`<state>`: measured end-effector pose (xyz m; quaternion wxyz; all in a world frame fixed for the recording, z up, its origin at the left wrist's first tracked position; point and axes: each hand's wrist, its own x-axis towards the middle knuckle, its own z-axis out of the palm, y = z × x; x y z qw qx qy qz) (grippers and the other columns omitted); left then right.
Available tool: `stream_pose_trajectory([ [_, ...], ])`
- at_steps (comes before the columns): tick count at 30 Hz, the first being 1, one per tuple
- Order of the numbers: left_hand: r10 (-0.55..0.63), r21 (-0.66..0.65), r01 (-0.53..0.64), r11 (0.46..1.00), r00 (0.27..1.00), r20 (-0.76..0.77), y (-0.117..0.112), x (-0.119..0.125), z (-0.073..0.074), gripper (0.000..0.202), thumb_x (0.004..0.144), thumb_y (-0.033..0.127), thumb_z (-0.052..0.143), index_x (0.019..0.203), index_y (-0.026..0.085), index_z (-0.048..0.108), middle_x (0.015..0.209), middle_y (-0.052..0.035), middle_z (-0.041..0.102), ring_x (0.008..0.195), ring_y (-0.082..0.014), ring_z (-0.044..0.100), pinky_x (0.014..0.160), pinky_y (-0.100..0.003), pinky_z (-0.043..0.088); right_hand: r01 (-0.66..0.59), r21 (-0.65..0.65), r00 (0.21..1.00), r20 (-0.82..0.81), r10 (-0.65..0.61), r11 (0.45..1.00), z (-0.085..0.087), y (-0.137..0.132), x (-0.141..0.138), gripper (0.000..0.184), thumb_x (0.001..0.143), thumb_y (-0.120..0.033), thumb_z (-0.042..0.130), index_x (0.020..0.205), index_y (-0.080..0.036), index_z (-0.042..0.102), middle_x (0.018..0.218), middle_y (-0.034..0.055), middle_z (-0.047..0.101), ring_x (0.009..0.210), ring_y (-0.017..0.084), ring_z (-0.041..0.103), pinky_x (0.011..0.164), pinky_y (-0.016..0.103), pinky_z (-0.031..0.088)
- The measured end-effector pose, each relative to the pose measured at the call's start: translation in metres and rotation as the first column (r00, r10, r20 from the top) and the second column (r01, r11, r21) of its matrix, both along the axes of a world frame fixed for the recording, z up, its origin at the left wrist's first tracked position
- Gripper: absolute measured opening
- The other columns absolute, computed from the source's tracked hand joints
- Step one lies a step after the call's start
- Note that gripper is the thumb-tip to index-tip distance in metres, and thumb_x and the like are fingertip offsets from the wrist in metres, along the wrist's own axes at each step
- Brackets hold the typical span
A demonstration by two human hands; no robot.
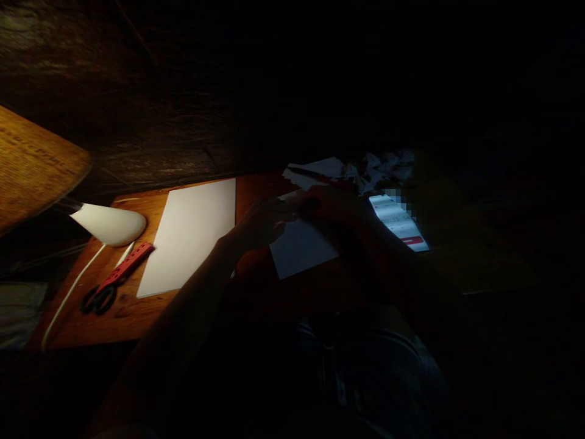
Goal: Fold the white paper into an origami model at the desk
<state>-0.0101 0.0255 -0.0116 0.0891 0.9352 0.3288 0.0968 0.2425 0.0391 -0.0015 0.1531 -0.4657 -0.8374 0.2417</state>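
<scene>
My left hand (267,218) and my right hand (328,204) meet at the far part of a small white sheet of paper (304,250). My left hand's fingers and thumb close on the paper's upper left part. My right hand is curled over its upper right part, deep in shadow, so its fingertips are hard to make out. The sheet's near corner points toward me. Just beyond my hands lies a torn-edged piece of paper (326,166) with a dark, slim tool (304,172) across it.
At left a stack of white paper (194,235) lies on the wooden table (137,320). Beside it are scissors (105,299), a red perforated strip (125,268) and a lamp with a white base (114,224). Folded paper pieces (381,171) and a lit phone (395,219) lie right.
</scene>
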Motion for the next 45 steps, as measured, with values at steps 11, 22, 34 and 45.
stream_pose_trajectory([
  [11,0.007,-0.002,-0.007,1.0,1.0,-0.01,-0.001,0.0,-0.001,0.037,0.098,0.018,0.058,0.125,0.029,0.081,0.139,-0.0089,0.072,0.134,-0.0323,0.059,0.115,-0.058,0.044,-0.05,0.022,0.996,0.072,0.048,0.999,0.007,-0.004,-0.002,0.018,0.092,-0.026,0.074,0.107,-0.021,0.083,0.115,0.0072,0.08,0.101,0.021,0.07,0.084,0.029,0.044],
  [22,0.011,0.074,-0.009,0.997,0.999,-0.031,0.0,-0.001,-0.009,0.034,0.097,0.017,0.061,0.125,0.028,0.078,0.14,-0.0077,0.07,0.135,-0.0304,0.059,0.115,-0.055,0.046,0.081,0.033,0.977,0.197,-0.086,0.996,0.02,-0.015,-0.011,0.021,0.096,-0.037,0.075,0.097,-0.017,0.081,0.105,0.0107,0.081,0.089,0.021,0.071,0.069,0.03,0.04],
  [34,0.052,0.034,-0.052,0.998,0.998,0.027,0.004,-0.002,-0.01,0.039,0.093,0.021,0.064,0.13,0.029,0.073,0.132,-0.0067,0.076,0.123,-0.0294,0.067,0.107,-0.051,0.05,0.055,0.041,0.98,0.188,-0.062,0.998,0.017,-0.013,-0.008,0.012,0.091,-0.026,0.072,0.097,-0.019,0.081,0.108,0.0094,0.082,0.092,0.022,0.072,0.073,0.029,0.045],
  [45,0.027,-0.016,-0.026,1.0,0.999,0.045,0.004,-0.003,-0.003,0.033,0.093,0.02,0.063,0.123,0.026,0.075,0.129,-0.0068,0.077,0.125,-0.0283,0.068,0.109,-0.051,0.052,0.05,0.033,0.987,0.151,-0.054,0.998,0.013,-0.011,-0.006,0.012,0.089,-0.026,0.074,0.096,-0.019,0.081,0.106,0.0084,0.081,0.091,0.021,0.072,0.075,0.029,0.046],
])
